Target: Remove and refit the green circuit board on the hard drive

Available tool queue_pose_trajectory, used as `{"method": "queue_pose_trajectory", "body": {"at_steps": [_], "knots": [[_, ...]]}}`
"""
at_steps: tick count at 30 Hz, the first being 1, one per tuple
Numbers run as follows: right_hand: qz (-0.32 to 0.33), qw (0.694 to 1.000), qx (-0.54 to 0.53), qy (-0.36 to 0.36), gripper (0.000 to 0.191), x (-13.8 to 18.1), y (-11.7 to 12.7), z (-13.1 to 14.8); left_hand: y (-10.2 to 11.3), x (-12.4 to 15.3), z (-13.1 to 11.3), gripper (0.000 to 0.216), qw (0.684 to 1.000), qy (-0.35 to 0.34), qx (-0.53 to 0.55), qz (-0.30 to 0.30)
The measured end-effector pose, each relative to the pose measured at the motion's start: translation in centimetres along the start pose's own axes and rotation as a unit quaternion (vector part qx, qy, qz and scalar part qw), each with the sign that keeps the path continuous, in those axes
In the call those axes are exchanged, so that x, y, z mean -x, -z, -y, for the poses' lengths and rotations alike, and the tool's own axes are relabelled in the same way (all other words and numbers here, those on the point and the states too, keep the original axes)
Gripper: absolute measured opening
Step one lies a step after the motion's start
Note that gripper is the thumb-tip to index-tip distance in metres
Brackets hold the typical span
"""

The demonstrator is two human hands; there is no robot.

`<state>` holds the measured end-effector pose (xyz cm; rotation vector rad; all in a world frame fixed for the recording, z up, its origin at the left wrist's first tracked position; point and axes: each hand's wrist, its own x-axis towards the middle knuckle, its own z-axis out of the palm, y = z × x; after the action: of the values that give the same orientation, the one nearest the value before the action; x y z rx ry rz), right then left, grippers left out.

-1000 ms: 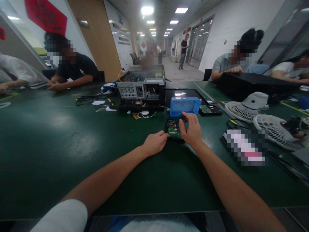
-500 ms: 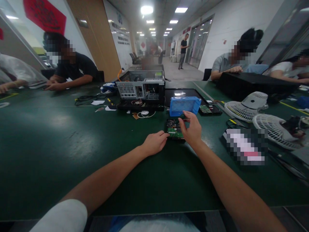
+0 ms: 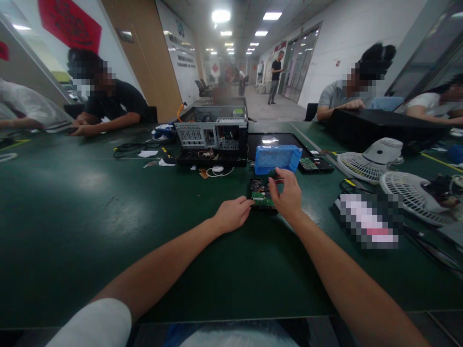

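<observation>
A small black device with a green circuit board point(image 3: 258, 195) lies flat on the green table. My left hand point(image 3: 233, 214) rests at its left front edge, fingers together and gripping that edge. My right hand point(image 3: 287, 193) is above the device's right side, thumb and fingertips pinched around a small dark tool point(image 3: 272, 174). The tool's kind is too small to make out, and the hand hides part of the board. Just behind stands a blue plastic tray point(image 3: 277, 159), tilted up with its inside towards me.
An opened computer case point(image 3: 213, 132) stands behind, beside a flat dark panel point(image 3: 289, 140). Another circuit board point(image 3: 314, 165) lies right of the tray. White fan parts point(image 3: 365, 159) and cables are at the right. Co-workers sit at the far side.
My right hand's fingertips have shifted slightly, and more of the dark tool shows between them. My left hand and the device stay in place.
</observation>
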<state>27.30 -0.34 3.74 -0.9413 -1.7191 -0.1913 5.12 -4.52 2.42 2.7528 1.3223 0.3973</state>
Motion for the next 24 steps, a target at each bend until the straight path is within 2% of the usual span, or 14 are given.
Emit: {"method": "queue_pose_trajectory", "body": {"at_steps": [12,24], "knots": [[-0.024,1.0,-0.004,0.003,0.03,-0.09,-0.11,-0.24,-0.33,-0.1,0.09,0.037,1.0,0.002,-0.012,-0.003],[-0.011,1.0,-0.006,0.002,0.036,0.04,0.09,-0.3,-0.22,-0.01,0.04,0.036,1.0,0.001,-0.005,-0.007]]}}
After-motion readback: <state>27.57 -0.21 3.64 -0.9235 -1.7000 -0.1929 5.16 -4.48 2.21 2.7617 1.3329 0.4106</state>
